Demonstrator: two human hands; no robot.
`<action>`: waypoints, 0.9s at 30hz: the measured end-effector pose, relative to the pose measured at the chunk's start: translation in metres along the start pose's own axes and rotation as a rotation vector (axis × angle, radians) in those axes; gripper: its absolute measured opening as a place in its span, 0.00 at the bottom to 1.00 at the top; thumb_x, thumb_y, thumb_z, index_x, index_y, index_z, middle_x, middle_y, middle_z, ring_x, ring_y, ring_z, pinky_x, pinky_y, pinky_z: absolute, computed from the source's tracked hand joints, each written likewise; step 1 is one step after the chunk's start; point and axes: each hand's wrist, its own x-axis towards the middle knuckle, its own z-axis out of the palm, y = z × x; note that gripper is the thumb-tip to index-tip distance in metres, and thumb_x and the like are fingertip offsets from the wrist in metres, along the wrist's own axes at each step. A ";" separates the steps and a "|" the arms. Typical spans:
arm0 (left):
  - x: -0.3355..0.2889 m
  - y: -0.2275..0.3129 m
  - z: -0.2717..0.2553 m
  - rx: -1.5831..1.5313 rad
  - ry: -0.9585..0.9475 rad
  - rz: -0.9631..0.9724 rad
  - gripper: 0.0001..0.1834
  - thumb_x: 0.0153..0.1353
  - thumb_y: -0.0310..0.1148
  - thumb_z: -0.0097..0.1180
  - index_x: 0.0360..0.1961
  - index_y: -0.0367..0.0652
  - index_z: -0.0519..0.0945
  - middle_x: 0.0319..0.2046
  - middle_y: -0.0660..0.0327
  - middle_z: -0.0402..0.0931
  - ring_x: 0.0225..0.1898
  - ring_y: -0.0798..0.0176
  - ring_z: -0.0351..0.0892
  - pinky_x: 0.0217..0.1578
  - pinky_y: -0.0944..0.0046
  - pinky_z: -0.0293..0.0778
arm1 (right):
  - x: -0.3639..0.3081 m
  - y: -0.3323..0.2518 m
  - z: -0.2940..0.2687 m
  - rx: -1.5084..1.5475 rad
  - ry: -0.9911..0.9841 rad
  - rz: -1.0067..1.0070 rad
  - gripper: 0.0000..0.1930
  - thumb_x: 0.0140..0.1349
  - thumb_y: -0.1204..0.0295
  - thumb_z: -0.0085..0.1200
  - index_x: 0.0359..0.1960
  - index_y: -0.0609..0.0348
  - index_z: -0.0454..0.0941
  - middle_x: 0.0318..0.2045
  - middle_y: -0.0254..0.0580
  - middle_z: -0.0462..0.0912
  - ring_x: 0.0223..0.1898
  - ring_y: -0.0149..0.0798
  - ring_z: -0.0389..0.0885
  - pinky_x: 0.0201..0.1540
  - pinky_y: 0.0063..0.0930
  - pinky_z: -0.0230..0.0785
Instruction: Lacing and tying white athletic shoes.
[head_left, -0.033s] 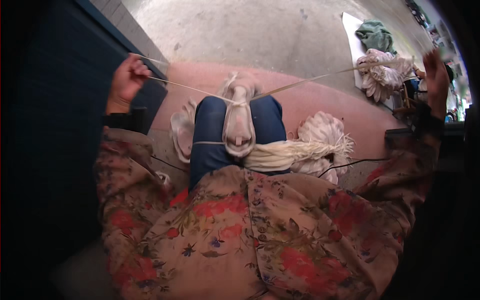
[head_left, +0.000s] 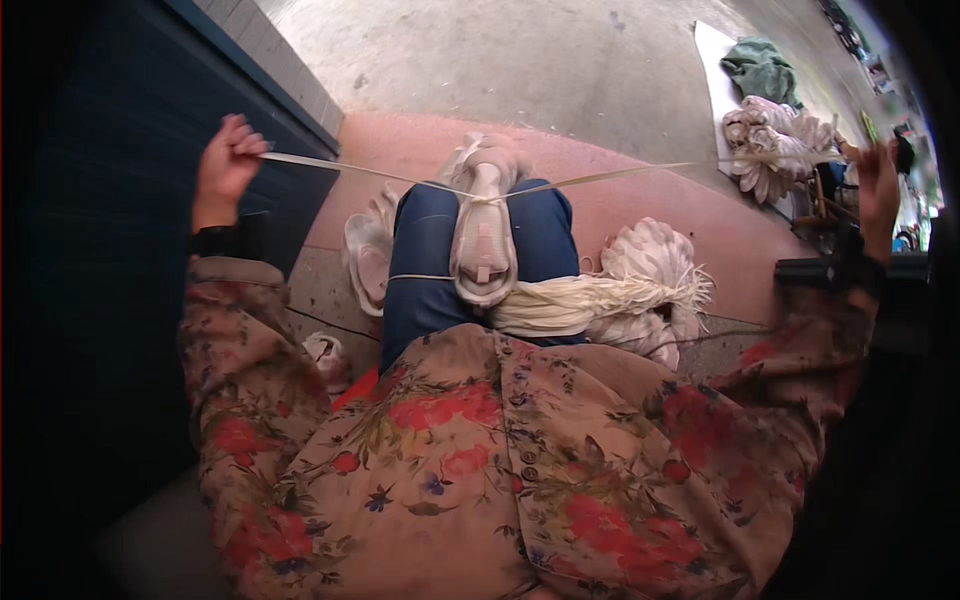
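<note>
A pale pinkish-white shoe upper (head_left: 484, 245) lies lengthwise between my knees. A cream shoelace (head_left: 590, 178) comes from its far part and stretches out to both sides. My left hand (head_left: 230, 165), raised at the left beside the dark blue panel, is closed on one stretch of it. Far out at the right, my right hand (head_left: 877, 188) is closed on the other stretch; its fingers are a little blurred. Over my right thigh lies a bundle of cream laces (head_left: 550, 308), its frayed ends to the right. Another thin strand (head_left: 420, 276) crosses my left thigh.
More pale uppers (head_left: 645, 260) are heaped right of my legs, and another upper (head_left: 368, 260) is at the left. A stack of uppers (head_left: 770, 145) and a green cloth (head_left: 758, 72) are at the far right. The dark blue panel (head_left: 110, 190) stands close at the left.
My left hand has shifted slightly left, and the lace from it now runs as one flat band. The lace lies straighter on both sides. The upper's far end sits a little higher.
</note>
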 end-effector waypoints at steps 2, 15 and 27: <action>-0.028 0.062 -0.098 0.001 0.378 0.215 0.16 0.64 0.29 0.36 0.17 0.46 0.60 0.11 0.68 0.51 0.13 0.72 0.49 0.20 0.70 0.51 | -0.026 0.072 -0.056 -0.039 0.270 0.218 0.05 0.58 0.69 0.49 0.31 0.55 0.72 0.20 0.28 0.70 0.22 0.25 0.68 0.27 0.19 0.64; -0.052 -0.147 -0.028 0.461 0.469 -0.430 0.07 0.57 0.34 0.48 0.32 0.42 0.72 0.11 0.74 0.55 0.08 0.79 0.49 0.08 0.75 0.46 | -0.280 0.221 0.269 -0.409 -0.765 0.296 0.06 0.58 0.74 0.46 0.32 0.62 0.73 0.21 0.38 0.76 0.25 0.31 0.74 0.28 0.24 0.66; -0.061 -0.231 0.050 1.109 -0.045 -0.282 0.12 0.51 0.31 0.52 0.33 0.32 0.78 0.21 0.59 0.77 0.22 0.68 0.73 0.26 0.69 0.69 | -0.294 0.257 0.343 -0.964 -0.631 -0.317 0.06 0.51 0.72 0.45 0.25 0.60 0.75 0.40 0.44 0.75 0.47 0.43 0.68 0.47 0.37 0.57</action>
